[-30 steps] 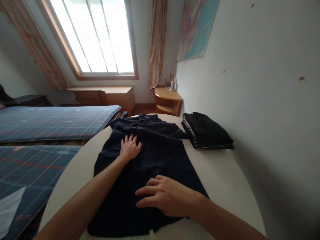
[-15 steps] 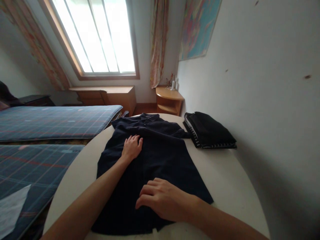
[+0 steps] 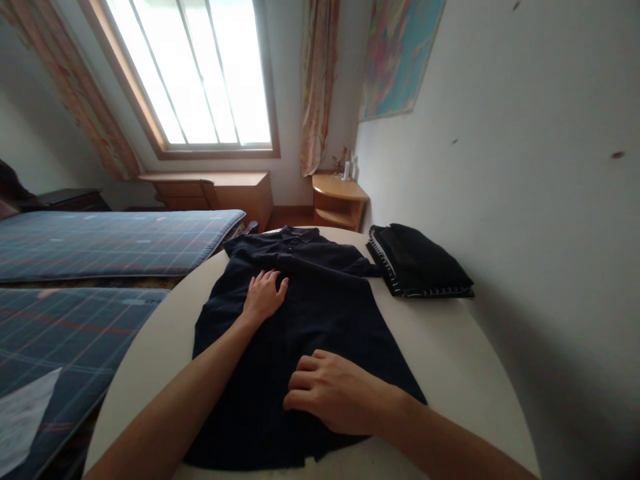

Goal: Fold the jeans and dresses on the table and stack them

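A dark navy short-sleeved shirt (image 3: 325, 313) with a collar and a buttoned front lies spread on the round white table (image 3: 450, 360), its collar at the far side. My left hand (image 3: 264, 295) rests flat on the left part of the chest, fingers and thumb spread, holding nothing. Over the lower right half of the shirt is my right hand (image 3: 340, 393), palm down with curled fingers. Its fingertips are hidden, so whether cloth is pinched in them does not show.
A stack of folded black clothes (image 3: 420, 263) sits at the table's right, close to the wall (image 3: 540, 200). Two beds with blue plaid mattresses (image 3: 110, 243) stand on the left, a sheet of paper (image 3: 30, 420) on the nearer one. A corner shelf (image 3: 340, 190) stands behind.
My right hand has shifted slightly to the right over the shirt, and its fingers are curled more tightly. My left hand stays in almost the same place.
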Tool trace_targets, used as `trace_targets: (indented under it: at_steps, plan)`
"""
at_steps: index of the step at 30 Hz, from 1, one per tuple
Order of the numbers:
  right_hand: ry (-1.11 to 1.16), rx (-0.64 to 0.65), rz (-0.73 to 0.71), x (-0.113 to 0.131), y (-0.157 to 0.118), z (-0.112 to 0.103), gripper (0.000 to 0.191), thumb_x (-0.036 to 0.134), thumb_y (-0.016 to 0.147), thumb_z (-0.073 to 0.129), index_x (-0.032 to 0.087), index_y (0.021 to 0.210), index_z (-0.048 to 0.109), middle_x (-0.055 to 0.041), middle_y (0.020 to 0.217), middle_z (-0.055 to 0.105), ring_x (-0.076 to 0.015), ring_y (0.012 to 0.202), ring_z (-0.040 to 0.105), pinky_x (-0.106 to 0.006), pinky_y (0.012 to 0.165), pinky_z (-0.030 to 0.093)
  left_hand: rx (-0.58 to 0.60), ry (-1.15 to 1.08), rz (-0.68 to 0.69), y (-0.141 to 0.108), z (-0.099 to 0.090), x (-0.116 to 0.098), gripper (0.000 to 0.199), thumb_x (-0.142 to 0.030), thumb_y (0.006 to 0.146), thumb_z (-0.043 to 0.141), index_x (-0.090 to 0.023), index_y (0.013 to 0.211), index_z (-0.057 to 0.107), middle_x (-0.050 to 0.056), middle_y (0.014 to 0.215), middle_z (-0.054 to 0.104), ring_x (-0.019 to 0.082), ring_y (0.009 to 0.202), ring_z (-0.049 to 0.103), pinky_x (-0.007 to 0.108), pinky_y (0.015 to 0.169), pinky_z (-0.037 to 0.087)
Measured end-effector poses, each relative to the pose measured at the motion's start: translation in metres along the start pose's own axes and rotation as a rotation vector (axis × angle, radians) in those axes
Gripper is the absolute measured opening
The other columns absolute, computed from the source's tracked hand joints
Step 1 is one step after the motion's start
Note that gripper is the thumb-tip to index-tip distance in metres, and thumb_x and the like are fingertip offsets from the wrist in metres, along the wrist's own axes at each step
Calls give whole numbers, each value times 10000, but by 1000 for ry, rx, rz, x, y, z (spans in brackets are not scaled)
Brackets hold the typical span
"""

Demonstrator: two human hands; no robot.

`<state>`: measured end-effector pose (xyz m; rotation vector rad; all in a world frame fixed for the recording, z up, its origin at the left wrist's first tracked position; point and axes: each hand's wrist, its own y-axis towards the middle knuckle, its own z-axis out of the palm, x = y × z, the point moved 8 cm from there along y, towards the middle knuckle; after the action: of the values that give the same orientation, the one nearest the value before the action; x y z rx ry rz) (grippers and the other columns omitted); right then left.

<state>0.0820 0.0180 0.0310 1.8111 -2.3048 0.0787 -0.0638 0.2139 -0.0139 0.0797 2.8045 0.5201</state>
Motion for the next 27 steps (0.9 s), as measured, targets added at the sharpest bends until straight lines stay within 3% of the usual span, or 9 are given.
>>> trace_targets:
  at_steps: [6,13,18,22,27]
  plan:
    - [-5,-1,41,-3,-1,-2,71,226,873,616,206,935,644,-29,984,658,-186,902,544,-312,756,390,-31,5,59,-4,-6,-6,595,-551,900,581,-193,1375,558,100,1388,612,340,1342,479,513,1131,349]
    - [201,-101,40,-1,2,-8,168,150,914,545,199,1046,636,-38,1212,644,-153,1001,591,-288,913,418,-17,5,31,-2,-2,-2,494,-572,907,563,-201,1219,657,105,1373,620,345,1344,480,522,1132,352]
    - [115,-27,25,-3,-3,-5,247,138,880,591,262,1075,680,-14,1340,597,-189,1086,570,-323,925,412,-8,8,36,-2,-2,-2,482,-565,908,563,-209,1220,657,104,1385,611,351,1352,469,533,1131,351]
    - [66,10,31,-9,-7,-2,227,145,901,580,243,1082,675,6,1383,603,-192,1098,566,-325,903,407,-6,8,42,-3,-2,-3,468,-548,915,557,-203,1216,656,98,1387,609,350,1353,466,534,1133,347]
    - [-7,5,18,-9,-4,-1,242,114,908,602,216,1127,614,20,1211,692,-162,978,568,-318,823,404,-2,1,43,-3,-3,-4,445,-533,921,552,-212,1211,655,93,1396,602,351,1361,456,537,1131,348]
